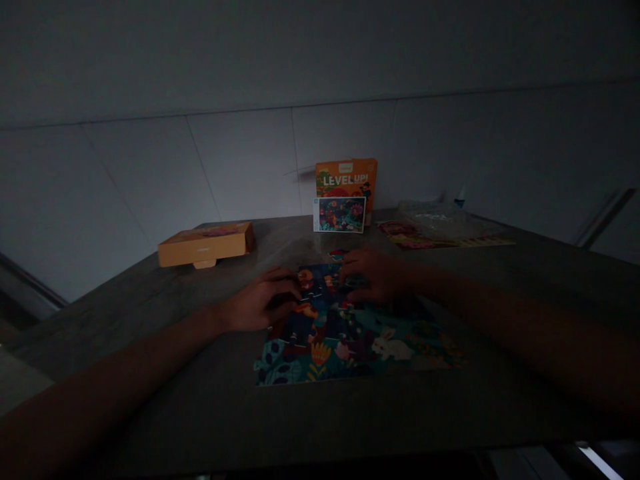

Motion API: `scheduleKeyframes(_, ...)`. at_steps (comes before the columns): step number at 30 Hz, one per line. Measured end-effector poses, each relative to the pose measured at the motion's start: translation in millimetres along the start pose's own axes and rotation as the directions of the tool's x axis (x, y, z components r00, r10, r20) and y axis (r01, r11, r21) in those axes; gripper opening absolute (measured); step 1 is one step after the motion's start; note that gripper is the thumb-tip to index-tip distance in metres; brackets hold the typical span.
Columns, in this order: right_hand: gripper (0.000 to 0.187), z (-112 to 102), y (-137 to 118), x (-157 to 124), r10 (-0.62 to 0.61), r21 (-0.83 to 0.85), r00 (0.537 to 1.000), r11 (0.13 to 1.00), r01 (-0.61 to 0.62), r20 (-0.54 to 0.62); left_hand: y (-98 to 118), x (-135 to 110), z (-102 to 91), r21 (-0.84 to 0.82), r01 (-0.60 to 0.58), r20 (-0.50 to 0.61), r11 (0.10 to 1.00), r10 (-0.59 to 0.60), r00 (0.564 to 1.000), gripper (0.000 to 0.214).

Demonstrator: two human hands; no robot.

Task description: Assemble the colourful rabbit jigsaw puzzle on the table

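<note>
A jigsaw puzzle (300,370) with dark blue and teal pictures, among them a white rabbit and flowers, lies flat in front of me. At its left edge is my left hand (263,301), fingers bent and thumb apart, fingertips touching the pieces. My right hand (373,275) rests over the upper right part, its fingers and thumb spread, hiding the pieces beneath. Just beyond the right fingertips a puzzle piece (338,255) sticks out at the top edge. No piece shows clearly held in either hand; the light is dim.
An orange "LEVEL UP!" box (346,175) stands at the back, a small picture card (340,215) leaning before it. An open orange box part (205,245) lies at left. Clear plastic wrap (435,217) sits over a colourful sheet (400,237) at right on the grey table (200,400).
</note>
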State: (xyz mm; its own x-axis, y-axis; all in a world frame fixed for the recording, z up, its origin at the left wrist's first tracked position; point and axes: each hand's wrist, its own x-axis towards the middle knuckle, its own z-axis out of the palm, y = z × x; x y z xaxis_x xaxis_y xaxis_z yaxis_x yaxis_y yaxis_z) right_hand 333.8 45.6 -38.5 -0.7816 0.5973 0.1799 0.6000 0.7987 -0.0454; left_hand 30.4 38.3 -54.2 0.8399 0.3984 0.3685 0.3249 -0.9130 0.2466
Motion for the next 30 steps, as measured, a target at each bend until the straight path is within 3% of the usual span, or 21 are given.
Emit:
scheduleKeyframes(4, 0.04, -0.1, -0.9, -0.7, -0.006, 0.017, 0.999, 1.0, 0.005, 0.046, -0.7, -0.3, 0.1, 0.006, 0.004, 0.008, 1.0, -0.004, 1.0, 0.014)
scheduleKeyframes(17, 0.031, 2.2, -1.5, -0.3, -0.034, 0.063, 0.999, 0.997, 0.033, 0.013, -1.3, -0.6, 0.3, -0.013, -0.015, 0.006, 1.0, 0.015, 1.0, 0.014)
scheduleKeyframes(22, 0.028, -8.1, -20.5, -0.3, -0.077, 0.154, 0.997, 0.985, 0.081, -0.031, 0.5, 0.2, -0.4, -0.012, -0.017, 0.013, 1.0, 0.017, 1.0, 0.014)
scheduleKeyframes(30, 0.047, -8.1, -48.1, 0.8, -0.116, 0.112, 0.99, 0.988, 0.107, 0.079, -2.0, -0.3, 0.3, 0.008, -0.014, 0.004, 1.0, 0.014, 1.0, 0.014)
